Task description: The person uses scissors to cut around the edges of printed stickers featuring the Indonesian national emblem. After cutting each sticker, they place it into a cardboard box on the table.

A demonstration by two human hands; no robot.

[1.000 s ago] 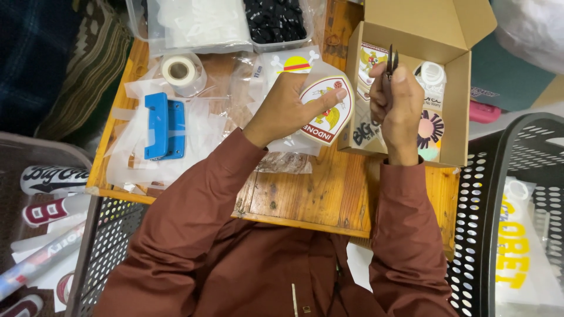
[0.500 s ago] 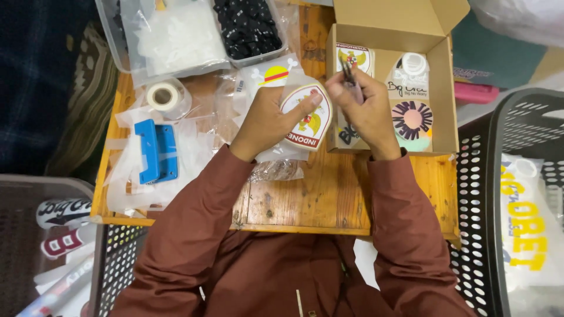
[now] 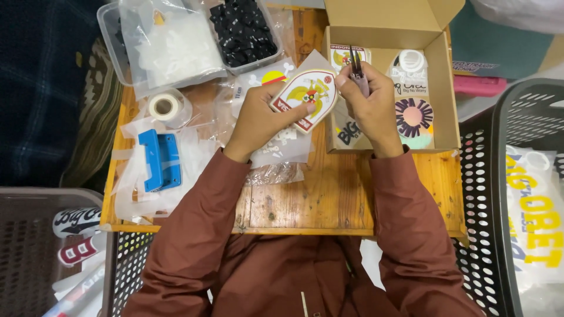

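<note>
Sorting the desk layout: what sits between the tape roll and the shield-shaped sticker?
Head view: clear plastic bags lie between tape roll and shield-shaped sticker.

one tape roll (image 3: 164,107); two hands (image 3: 261,120), one box (image 3: 445,88)

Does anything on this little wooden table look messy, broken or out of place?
Nothing looks broken or spilled. The left hand holds a shield-shaped sticker and the right hand holds dark tweezers over the cardboard box. The one untidy spot is the loose clear plastic wrap crumpled around the blue tool.
</note>
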